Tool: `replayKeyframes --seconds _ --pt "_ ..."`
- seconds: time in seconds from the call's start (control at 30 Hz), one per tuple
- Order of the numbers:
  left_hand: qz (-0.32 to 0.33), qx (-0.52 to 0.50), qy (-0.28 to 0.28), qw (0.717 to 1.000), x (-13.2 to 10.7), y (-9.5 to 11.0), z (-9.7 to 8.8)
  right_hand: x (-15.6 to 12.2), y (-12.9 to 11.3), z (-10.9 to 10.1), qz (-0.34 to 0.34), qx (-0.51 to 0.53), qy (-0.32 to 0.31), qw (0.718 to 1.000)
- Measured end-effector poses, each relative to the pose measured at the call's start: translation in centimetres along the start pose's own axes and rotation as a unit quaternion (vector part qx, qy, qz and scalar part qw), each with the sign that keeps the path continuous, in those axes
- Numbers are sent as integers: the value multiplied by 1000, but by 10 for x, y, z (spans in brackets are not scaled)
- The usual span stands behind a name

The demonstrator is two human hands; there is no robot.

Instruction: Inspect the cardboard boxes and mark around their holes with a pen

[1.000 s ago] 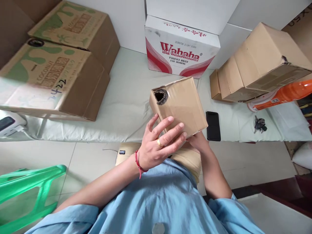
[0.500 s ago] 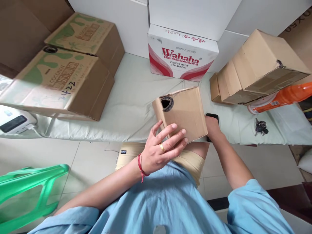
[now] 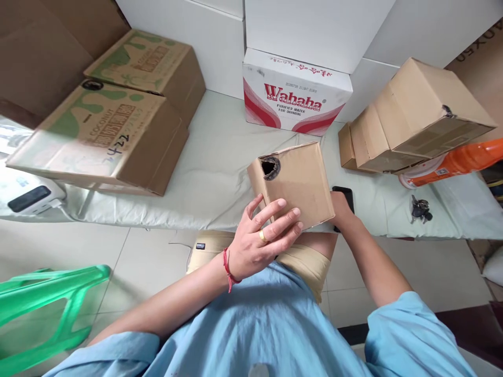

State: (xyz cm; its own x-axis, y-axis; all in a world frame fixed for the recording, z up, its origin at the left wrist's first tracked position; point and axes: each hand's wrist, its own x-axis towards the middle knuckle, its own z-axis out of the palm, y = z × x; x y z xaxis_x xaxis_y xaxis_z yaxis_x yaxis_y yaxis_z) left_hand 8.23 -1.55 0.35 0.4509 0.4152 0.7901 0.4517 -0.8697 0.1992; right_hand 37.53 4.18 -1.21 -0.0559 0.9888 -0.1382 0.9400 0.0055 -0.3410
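A small brown cardboard box [image 3: 302, 183] is tilted over the table's near edge in front of me. A ragged hole with a blackened rim shows near its upper left corner. My left hand [image 3: 261, 238] holds the box at its lower left, thumb against the narrow side and the other fingers spread over the broad face. At the right edge of the box is my right hand [image 3: 341, 208], its fingers hidden behind the cardboard. Beside that hand lies a black phone [image 3: 346, 195], partly covered by it.
Larger coconut cartons [image 3: 133, 131] stand left, near a white device [image 3: 29, 196]. A Wahaha water carton [image 3: 296, 94] is at the back. More brown boxes [image 3: 416, 112], an orange bottle [image 3: 451, 162] and keys [image 3: 421, 208] are right. A green stool [image 3: 66, 314] stands below left.
The view has shifted slightly, so the things on the table sit a little lower in the picture. Both hands and the small box keep nearly the same pose.
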Motion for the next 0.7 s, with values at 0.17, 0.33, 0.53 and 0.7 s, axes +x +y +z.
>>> replayKeyframes --seconds 0.17,0.33,0.53,0.7 --pt "3 -24 5 1000 0 0 0 -12 16 -30 52 -64 172 982" --pt "8 -7 25 1000 2 1 7 -29 -12 -67 0 299 510 807" --pt "-3 -19 17 1000 4 3 6 -46 -109 -74 -166 435 359 809" --pt "-3 -2 5 1000 3 3 2 -37 -136 -52 -207 452 311 810"
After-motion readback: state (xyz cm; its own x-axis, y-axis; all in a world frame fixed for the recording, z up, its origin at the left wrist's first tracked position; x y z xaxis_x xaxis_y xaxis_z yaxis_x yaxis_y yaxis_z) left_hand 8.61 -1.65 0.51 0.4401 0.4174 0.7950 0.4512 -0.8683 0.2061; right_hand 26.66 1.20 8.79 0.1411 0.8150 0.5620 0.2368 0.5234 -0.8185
